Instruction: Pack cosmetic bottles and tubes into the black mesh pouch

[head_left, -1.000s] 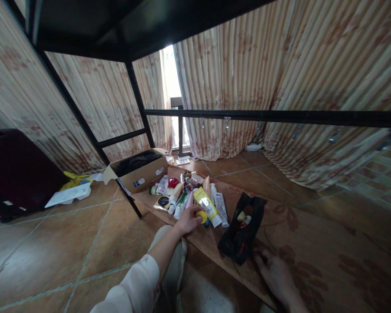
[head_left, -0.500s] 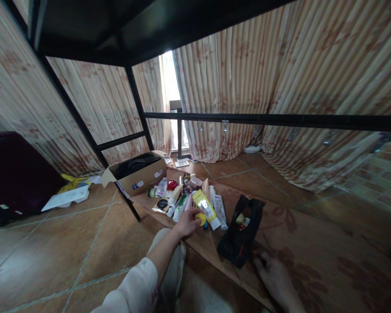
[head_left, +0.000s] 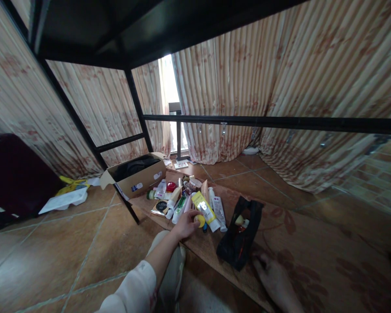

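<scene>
My left hand is closed, its fingertips pinching a round yellow lid at the near edge of a pile of toiletries. Right beside it lies a yellow squeeze tube, and past that a white tube. A green-and-white tube rests to the left of the hand. An open black mesh bag stands on the mat with a few small items visible inside. Close to its lower right side, my right hand lies low in shadow, fingers loosely bent and apart; nothing shows in them.
The brown mat lies over the tiled floor. Behind the pile is an open cardboard box with dark contents. A black metal frame spans overhead and across the back. A dark suitcase and white tray are at left.
The view has shifted slightly. My left hand keeps its pinch on the yellow lid, and my right hand stays beside the black bag.
</scene>
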`<state>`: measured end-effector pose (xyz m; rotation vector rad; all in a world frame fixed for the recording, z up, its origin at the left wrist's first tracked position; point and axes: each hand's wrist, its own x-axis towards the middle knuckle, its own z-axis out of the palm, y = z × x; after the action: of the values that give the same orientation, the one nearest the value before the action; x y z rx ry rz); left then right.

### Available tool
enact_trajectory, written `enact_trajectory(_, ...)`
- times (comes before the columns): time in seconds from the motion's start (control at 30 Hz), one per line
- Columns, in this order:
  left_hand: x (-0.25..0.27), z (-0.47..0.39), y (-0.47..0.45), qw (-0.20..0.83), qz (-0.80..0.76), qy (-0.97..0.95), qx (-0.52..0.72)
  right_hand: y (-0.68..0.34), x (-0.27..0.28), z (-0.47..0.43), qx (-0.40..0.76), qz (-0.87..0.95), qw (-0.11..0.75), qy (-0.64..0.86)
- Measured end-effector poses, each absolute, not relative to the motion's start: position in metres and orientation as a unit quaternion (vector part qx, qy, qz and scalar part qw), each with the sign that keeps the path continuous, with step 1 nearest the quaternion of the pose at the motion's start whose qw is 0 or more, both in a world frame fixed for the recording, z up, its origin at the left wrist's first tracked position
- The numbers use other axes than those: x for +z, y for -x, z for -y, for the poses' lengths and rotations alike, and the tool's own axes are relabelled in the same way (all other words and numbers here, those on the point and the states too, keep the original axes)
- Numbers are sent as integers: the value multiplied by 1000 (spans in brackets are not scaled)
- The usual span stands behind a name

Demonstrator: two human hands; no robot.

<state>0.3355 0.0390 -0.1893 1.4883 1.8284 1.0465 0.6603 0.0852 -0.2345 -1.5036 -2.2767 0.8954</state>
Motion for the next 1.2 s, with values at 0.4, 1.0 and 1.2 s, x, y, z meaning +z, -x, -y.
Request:
enact_trajectory(0.4, -186, -38, -335, 284, -681, -552, 388, -660, -231, -84, 317, 784, 145, 513)
enact_trajectory(1.0, -189, -38, -332, 274, -677, -565, 384, -659, -228, -83, 320, 783, 152, 512)
enact_trajectory(1.2, -188, -38, -331, 269, -684, -572, 364, -658, -229, -83, 330, 779, 158, 509)
